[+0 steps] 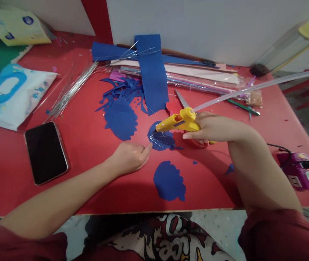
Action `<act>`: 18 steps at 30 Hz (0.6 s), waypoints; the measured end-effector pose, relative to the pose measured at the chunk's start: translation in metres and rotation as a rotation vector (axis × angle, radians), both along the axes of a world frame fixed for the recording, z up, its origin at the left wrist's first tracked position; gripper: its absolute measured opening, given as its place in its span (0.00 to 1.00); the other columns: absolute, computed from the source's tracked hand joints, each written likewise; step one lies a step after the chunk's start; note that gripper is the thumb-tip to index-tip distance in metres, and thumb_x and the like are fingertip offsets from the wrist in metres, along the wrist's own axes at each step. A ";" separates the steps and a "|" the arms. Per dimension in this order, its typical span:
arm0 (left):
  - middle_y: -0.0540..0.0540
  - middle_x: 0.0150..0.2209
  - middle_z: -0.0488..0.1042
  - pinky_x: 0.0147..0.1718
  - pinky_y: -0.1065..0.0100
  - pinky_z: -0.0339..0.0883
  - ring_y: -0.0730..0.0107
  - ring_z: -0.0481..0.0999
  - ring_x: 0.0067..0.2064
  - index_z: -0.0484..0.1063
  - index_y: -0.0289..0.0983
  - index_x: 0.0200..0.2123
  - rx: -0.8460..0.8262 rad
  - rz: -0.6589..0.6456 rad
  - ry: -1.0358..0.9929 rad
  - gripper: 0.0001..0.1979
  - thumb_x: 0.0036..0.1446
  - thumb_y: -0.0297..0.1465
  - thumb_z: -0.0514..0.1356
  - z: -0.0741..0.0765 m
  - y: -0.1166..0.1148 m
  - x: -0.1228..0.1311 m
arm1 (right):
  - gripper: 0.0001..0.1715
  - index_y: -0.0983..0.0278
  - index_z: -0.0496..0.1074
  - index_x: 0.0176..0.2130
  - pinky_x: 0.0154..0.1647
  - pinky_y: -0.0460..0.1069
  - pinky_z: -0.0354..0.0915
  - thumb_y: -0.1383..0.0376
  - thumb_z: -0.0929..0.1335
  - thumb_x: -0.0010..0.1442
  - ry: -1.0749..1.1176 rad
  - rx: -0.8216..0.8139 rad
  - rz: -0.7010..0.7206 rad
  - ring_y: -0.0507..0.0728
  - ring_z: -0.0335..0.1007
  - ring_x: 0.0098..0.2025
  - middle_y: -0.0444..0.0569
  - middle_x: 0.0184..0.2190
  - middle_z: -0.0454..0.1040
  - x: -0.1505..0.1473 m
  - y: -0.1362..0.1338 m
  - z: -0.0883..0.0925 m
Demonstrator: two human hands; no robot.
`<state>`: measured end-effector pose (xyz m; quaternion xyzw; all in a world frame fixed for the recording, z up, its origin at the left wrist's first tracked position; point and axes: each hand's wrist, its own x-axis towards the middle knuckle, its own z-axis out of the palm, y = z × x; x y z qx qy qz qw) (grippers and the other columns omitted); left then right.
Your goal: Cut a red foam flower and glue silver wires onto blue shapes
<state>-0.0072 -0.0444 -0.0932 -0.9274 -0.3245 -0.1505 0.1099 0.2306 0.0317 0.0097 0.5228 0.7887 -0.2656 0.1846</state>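
My right hand (211, 128) is wrapped round a yellow hot glue gun (180, 120), its nozzle pointing left and down at a blue leaf-shaped cutout (157, 145). Thin silver wires fan out across that cutout from its left edge. Beside that edge rests my left hand (131, 156), closed, thumb and forefinger together close to where the wires meet; what they pinch is too small to make out. Scissors (182, 98) lie partly hidden under the glue gun and my right hand. Another blue cutout (170, 181) lies nearer the table's front edge.
Overlapping blue cutouts (121, 119), blue scraps (124, 88) and a blue strip (151, 72) lie behind. Loose silver wires (74, 88), a phone (46, 153) and a wipes pack (15, 94) are leftward. A purple power box (301, 170) stands right.
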 end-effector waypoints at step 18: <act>0.49 0.15 0.67 0.12 0.73 0.52 0.71 0.66 0.16 0.74 0.29 0.41 0.040 -0.008 -0.021 0.15 0.57 0.27 0.50 -0.001 0.000 -0.001 | 0.25 0.62 0.65 0.22 0.31 0.53 0.60 0.44 0.61 0.51 0.027 0.005 -0.074 0.59 0.67 0.30 0.49 0.20 0.66 0.009 0.002 0.001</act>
